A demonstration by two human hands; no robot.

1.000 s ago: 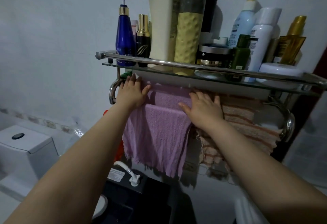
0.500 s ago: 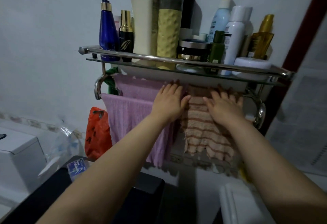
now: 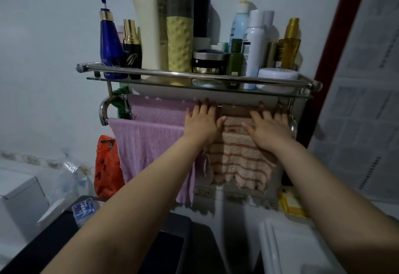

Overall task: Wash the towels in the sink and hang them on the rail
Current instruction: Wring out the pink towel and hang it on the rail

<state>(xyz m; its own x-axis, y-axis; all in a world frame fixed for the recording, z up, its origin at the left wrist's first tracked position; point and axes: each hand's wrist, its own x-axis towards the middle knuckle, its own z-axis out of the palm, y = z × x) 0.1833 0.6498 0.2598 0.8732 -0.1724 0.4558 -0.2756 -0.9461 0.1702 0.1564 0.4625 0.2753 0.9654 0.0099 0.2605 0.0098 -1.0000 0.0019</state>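
Item 1. Wall shelf (image 3: 151, 78), glass with a chrome guard bar, filling the frame from 10 to 2 o'clock. It carries a crowd of bottles and jars, among them a blue pump bottle (image 3: 111, 46) at its 9 o'clock end and a white lidded jar (image 3: 278, 74) at its 3 o'clock end.

Item 2. Towel rail (image 3: 104, 111), chrome, double-barred, hung directly under the shelf. Both of the task's towels hang on it.

Item 3. Purple towel (image 3: 149, 144), draped over both bars at 9 o'clock of the hands, spread flat with its lower edge hanging free.

Item 4. Striped towel (image 3: 239, 161), peach with brown bands, draped over the rail at 3 o'clock of the purple towel, their edges just beside one another. It sits somewhat bunched, its hem uneven.

Item 5. Orange bag (image 3: 108, 165), hanging at 7 o'clock of the rail, beside the purple towel.

Item 6. Left hand (image 3: 201, 122), palm down where the two towels meet, fingers straight and spread, pressing rather than gripping.

Item 7. Right hand (image 3: 268, 130), palm down on the top of the striped towel, fingers straight and spread, fingertips reaching under the shelf.

Handling note, as a judgement: the step in hand appears to be smoothing the striped towel along the bar. To do it well, draw the palms apart toward 9 and 3 o'clock so the cloth spreads to full width, level the hem, and keep knuckles low, clear of the glass edge and loaded bottles above.
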